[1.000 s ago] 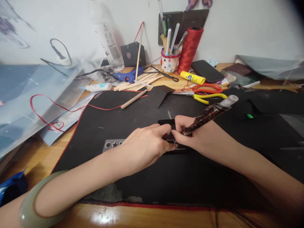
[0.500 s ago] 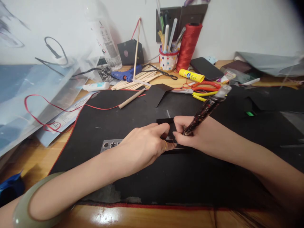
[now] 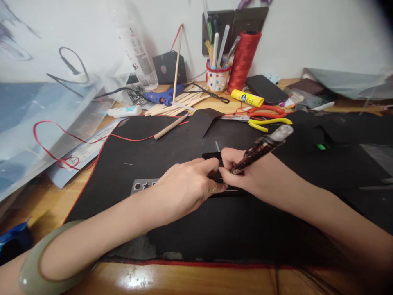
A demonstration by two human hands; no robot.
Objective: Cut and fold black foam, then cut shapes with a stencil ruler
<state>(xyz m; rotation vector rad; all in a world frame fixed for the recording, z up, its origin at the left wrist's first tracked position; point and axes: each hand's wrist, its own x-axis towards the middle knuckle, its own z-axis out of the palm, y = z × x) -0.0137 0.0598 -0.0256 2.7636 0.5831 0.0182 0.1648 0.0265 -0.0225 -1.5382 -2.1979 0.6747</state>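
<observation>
My right hand (image 3: 245, 168) is closed around a dark patterned pen (image 3: 256, 152), which slants up to the right and has a pale clear end. Its tip is hidden behind the fingers. My left hand (image 3: 187, 186), bent at the fingers, presses a clear stencil ruler (image 3: 138, 187) with cut-out shapes down onto a piece of black card (image 3: 210, 155). The two hands meet at the fingertips over the card. Much of the ruler is covered by my left hand.
A black mat (image 3: 172, 237) covers the table. Behind lie a folded black card (image 3: 204, 123), a wooden stick (image 3: 170, 127), red and yellow-handled tools, a glue stick (image 3: 247, 98), a blue glue gun (image 3: 159, 97), a pen cup (image 3: 217, 78) and red thread (image 3: 245, 61).
My right hand has slid slightly left along the ruler, and the pen leans lower to the right. My left hand stays in place on the ruler.
</observation>
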